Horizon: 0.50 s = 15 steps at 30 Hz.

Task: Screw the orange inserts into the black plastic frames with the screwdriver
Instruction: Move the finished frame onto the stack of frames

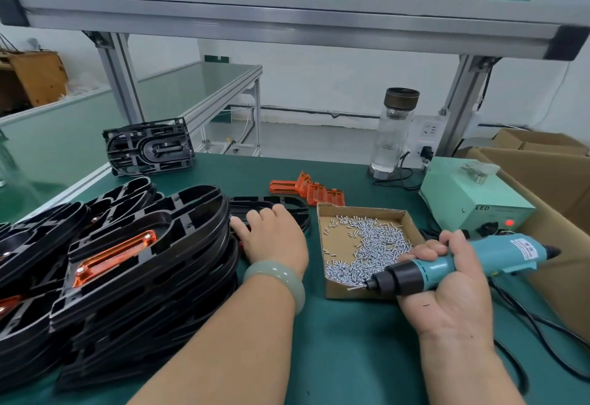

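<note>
The move ahead turns on how the screwdriver (479, 261) lies relative to the frame (293, 205). Its long axis runs almost level across the worktop (351, 356), with the bit pointing to the person's left. The right hand (453, 296) has fingers and thumb wrapped round the blue barrel, and the bit sits low over the near corner of the box (360, 209) of screws (373, 245). One screw seems to cling to the tip. The frame lies flat to the left of the box and a little farther off, so the box stands between the tool and the work. The left hand (274, 238) is much the nearer of the two. It rests palm down on the frame's near end with its fingers laid out straight and slightly spread, gripping nothing. I cannot tell whether an insert already sits under that hand. Loose inserts (308, 190) lie just beyond the frame, near the box's far corner. A stack (153, 277) of frames, the top one with its insert fitted, sits at the left. By my reading, the tool must swing leftward past the box and tip upright, bit down, before it can drive anything.
</note>
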Motion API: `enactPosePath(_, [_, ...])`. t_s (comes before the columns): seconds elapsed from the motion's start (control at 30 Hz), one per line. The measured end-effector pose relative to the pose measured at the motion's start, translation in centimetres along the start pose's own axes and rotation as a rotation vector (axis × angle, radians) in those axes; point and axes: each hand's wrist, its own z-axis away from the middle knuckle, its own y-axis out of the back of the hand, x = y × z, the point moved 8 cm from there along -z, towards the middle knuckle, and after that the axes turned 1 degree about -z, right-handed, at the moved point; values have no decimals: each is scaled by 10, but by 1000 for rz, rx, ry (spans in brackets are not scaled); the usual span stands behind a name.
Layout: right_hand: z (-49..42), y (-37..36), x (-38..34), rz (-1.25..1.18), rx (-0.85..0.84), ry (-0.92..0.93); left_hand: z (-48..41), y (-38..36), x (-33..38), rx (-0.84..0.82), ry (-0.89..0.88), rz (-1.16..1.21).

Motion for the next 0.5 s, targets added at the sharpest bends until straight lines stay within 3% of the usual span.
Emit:
enactPosePath(0.23, [0, -1, -2, -21, -9, -7, 8, 37, 7, 169, -64, 256])
enactPosePath(0.37, [0, -5, -9, -6, -38, 17, 35, 77, 24, 302, -290, 584])
enactPosePath(0.5, [-1, -6, -18, 5, -58, 40, 82, 105, 29, 384, -518, 672])
